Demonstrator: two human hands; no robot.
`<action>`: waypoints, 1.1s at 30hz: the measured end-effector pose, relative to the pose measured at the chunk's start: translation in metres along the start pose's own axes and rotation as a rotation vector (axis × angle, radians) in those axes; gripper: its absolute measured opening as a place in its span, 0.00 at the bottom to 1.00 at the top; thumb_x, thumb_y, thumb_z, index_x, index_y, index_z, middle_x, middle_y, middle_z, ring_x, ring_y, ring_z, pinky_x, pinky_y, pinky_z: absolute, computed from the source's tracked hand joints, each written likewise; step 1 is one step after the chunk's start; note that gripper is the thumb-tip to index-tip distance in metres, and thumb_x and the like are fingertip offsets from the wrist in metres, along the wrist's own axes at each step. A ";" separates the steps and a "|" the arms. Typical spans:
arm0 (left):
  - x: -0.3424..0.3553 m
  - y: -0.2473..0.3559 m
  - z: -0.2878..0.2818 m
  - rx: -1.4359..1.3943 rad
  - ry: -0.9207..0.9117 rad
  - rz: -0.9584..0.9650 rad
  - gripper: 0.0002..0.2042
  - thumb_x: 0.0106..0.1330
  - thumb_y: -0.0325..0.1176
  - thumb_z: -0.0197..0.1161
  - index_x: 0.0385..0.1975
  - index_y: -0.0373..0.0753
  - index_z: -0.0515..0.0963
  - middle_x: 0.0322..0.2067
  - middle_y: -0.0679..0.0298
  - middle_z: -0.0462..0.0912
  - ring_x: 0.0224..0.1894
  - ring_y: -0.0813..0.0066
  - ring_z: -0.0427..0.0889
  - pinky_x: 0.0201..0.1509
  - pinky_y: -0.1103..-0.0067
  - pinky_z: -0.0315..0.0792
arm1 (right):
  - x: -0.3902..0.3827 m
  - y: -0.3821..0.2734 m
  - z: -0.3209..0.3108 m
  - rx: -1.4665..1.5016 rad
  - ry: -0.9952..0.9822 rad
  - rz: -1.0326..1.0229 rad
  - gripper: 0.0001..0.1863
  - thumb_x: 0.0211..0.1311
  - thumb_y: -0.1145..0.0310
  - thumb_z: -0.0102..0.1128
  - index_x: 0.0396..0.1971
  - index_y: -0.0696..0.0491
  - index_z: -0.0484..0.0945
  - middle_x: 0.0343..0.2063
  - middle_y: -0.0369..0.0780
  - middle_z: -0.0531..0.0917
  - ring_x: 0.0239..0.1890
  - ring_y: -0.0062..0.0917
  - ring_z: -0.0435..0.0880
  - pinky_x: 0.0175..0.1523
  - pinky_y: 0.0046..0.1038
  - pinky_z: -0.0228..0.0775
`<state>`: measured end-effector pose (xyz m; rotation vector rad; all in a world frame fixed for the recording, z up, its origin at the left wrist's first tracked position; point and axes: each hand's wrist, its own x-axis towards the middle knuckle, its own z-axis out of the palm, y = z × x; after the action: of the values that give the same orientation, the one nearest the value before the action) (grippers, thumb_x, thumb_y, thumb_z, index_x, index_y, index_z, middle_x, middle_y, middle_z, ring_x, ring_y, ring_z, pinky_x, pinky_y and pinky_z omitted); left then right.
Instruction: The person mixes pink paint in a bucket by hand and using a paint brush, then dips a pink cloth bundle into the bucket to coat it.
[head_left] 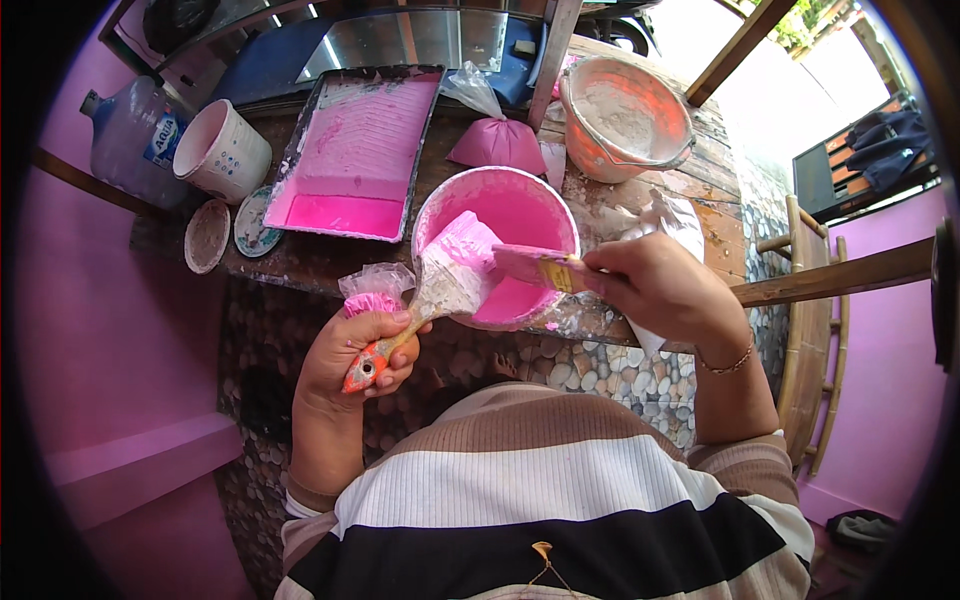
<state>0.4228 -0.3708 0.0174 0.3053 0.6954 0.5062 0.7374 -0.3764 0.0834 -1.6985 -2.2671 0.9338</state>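
My left hand (352,352) grips the orange handle of a wide paintbrush (452,268) whose bristles are coated in pale pink paint. My right hand (655,283) holds a flat pink scraper with a yellowish handle (535,266), its blade laid against the brush bristles. Both tools are held over the rim of a pink bucket (505,195) with bright pink paint pooled at its bottom. A small plastic bag of pink powder (372,293) sits by my left hand on the table edge.
A paint tray (352,160) with pink paint lies at the back left. An orange bucket (625,115) holds white powder at the back right. A tied pink bag (497,142), a white cup (222,152), two lids and a water jug (130,135) stand on the wooden table.
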 end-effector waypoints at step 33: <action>0.005 -0.002 -0.004 0.172 0.056 0.126 0.11 0.63 0.28 0.51 0.37 0.23 0.72 0.14 0.58 0.71 0.10 0.79 0.70 0.11 0.87 0.61 | -0.025 0.019 0.049 -0.240 0.431 -0.065 0.12 0.58 0.73 0.57 0.43 0.54 0.75 0.22 0.41 0.75 0.21 0.35 0.78 0.25 0.34 0.69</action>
<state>0.4243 -0.3697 0.0112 0.4999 0.7788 0.5777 0.7383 -0.4153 0.0396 -1.6992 -2.1825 0.2508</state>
